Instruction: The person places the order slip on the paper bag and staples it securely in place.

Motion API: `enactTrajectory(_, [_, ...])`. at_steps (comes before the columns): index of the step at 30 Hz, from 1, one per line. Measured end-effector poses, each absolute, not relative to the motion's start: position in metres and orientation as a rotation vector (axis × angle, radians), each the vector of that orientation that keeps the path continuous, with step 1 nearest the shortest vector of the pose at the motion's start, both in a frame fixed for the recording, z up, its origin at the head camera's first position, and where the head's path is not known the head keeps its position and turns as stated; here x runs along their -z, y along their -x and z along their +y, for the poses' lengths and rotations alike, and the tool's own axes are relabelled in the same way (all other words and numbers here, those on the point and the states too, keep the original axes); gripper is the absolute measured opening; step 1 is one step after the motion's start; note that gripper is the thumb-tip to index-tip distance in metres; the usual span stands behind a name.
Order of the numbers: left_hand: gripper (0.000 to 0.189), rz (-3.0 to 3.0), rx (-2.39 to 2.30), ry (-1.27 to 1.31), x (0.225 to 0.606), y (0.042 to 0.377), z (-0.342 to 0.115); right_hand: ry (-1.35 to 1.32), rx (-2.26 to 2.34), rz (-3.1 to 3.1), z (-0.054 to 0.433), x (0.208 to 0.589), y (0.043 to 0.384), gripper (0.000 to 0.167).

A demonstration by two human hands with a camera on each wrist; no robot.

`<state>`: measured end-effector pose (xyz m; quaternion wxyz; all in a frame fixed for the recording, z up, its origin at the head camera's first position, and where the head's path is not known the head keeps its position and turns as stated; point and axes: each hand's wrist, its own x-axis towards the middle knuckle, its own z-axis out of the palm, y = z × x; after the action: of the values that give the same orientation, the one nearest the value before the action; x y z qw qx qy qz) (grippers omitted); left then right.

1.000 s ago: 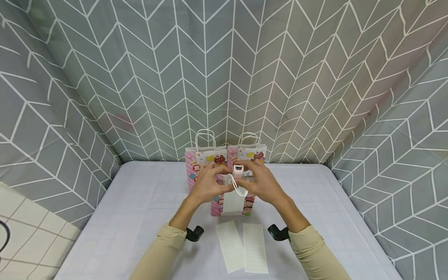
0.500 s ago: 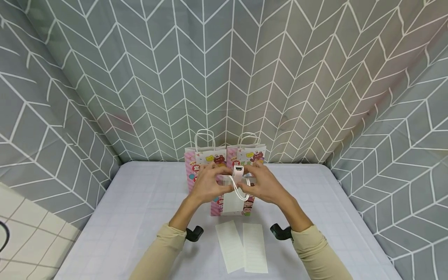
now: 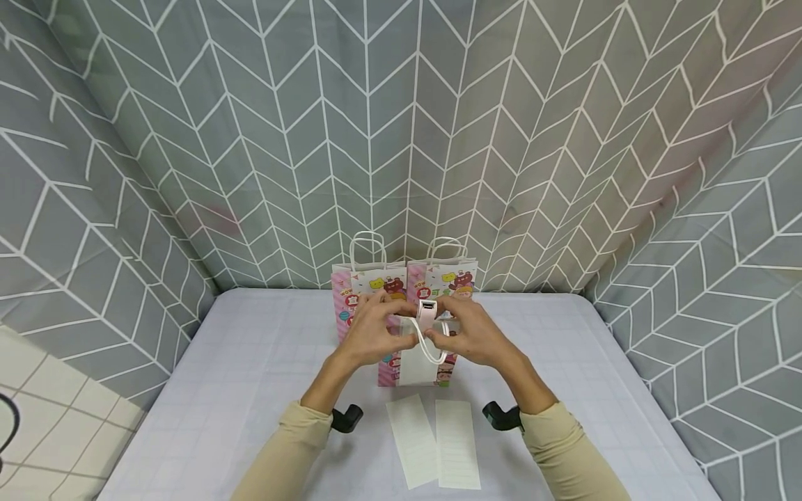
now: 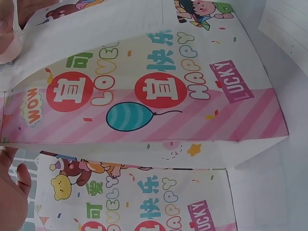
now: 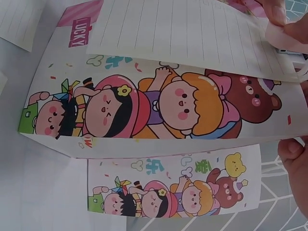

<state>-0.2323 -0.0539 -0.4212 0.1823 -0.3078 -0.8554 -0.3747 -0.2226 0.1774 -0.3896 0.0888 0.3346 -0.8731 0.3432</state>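
From nine and three o'clock, the left hand's (image 3: 374, 334) and right hand's (image 3: 474, 332) fingers pinch an apparent pink stapler (image 3: 427, 319) atop the gift bag (image 3: 388, 374); likely light, slick, best held mid-body.

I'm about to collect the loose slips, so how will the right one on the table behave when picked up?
The right slip looks paper-thin, so it's probably light. It's likely floppy: the similar slip on the front bag shows a curved edge. Lying flat on the table, it may slide before an edge lifts.
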Motion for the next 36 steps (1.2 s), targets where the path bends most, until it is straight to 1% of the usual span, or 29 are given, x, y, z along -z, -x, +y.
enactTrajectory(14, [0.032, -2.34, 1.126, 0.897, 0.4257, 0.231, -0.0543, -1.076, -1.039, -2.515, 0.1765, 0.3929, 0.2214, 0.021])
enactTrajectory(20, [0.035, -2.291, 1.103, 0.927, 0.4276, 0.232, -0.0545, -1.066, -1.048, -2.513, 0.1771, 0.3933, 0.2215, 0.02])
enactTrajectory(36, [0.039, -2.307, 1.107, 0.896, 0.4272, 0.2324, -0.0548, -1.036, -1.099, -2.544, 0.1764, 0.3944, 0.2235, 0.021])
